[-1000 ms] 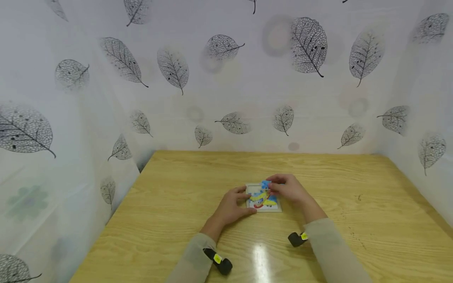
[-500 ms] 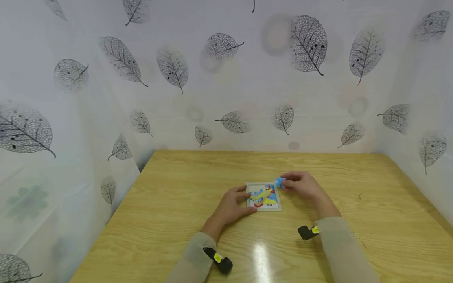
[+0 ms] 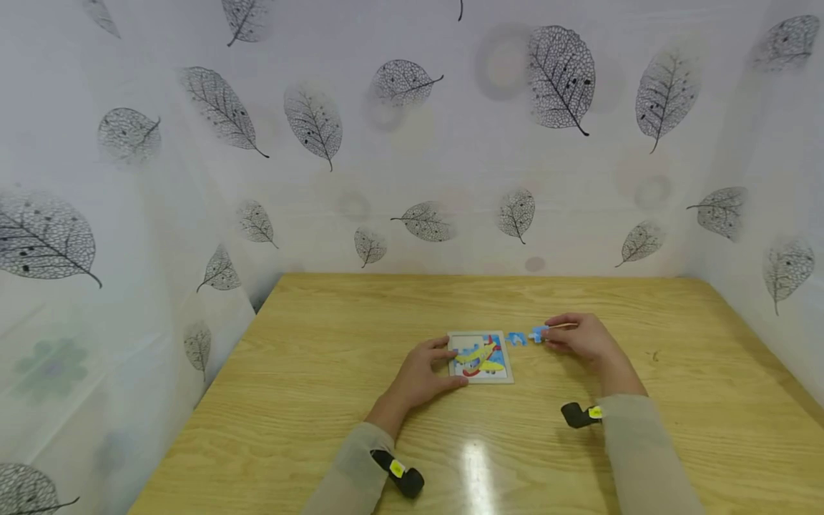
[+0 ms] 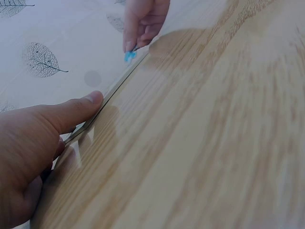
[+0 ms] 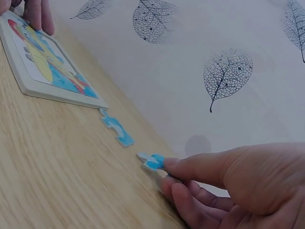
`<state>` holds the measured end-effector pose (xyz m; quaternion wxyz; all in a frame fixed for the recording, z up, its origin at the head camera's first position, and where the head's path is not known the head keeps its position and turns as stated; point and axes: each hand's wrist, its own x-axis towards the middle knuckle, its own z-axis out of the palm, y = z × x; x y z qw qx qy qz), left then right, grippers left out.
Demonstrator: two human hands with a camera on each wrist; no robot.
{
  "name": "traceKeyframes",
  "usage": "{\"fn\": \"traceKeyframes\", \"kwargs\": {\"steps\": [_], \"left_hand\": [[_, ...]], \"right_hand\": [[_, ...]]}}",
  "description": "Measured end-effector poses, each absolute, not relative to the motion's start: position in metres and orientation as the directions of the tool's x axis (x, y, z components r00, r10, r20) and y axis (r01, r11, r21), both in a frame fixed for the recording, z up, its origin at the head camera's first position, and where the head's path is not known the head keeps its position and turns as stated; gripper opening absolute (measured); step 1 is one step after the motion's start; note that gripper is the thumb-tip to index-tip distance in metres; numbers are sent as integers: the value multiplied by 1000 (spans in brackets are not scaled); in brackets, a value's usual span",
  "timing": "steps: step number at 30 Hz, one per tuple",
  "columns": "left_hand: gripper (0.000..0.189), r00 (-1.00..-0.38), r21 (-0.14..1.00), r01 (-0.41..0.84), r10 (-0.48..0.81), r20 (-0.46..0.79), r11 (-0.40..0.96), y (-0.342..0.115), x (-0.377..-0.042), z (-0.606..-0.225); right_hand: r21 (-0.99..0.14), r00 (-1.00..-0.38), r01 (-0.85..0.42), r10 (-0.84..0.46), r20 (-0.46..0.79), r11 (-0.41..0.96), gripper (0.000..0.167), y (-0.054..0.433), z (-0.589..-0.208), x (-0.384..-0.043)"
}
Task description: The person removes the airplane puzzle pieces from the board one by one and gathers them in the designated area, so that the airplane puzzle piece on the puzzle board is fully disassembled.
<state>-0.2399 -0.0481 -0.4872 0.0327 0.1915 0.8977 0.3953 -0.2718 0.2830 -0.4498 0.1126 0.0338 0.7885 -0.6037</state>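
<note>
A small square jigsaw puzzle in a pale frame lies on the table, showing a yellow and red airplane on blue. Its top-left part shows bare backing. My left hand holds the frame at its left side, thumb along the near edge and fingers over the far left corner. My right hand pinches a blue and white puzzle piece between thumb and fingers, low over the table. Between that hand and the frame, a second blue puzzle piece lies flat, close to the frame's corner.
The wooden table runs back to a pale curtain with a leaf print, which also hangs at both sides. A black device is strapped at the left wrist and another black device at the right.
My right hand has moved right, away from the frame, with a blue puzzle piece. Another blue piece now shows on the table beside the frame. The left hand has stayed in place.
</note>
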Motion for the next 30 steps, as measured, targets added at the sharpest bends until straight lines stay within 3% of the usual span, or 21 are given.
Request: {"fn": "traceKeyframes", "kwargs": {"steps": [15, 24, 30], "left_hand": [[60, -929, 737, 295, 364, 71, 608, -48, -240, -487], [61, -925, 733, 310, 371, 85, 606, -48, -239, -486], [61, -921, 719, 328, 376, 100, 613, -48, -240, -487]], "right_hand": [[-802, -983, 179, 65, -174, 570, 48, 273, -452, -269], [-856, -983, 174, 30, -183, 486, 50, 278, -457, -271], [-913, -978, 195, 4, -208, 359, 54, 280, -456, -273]]}}
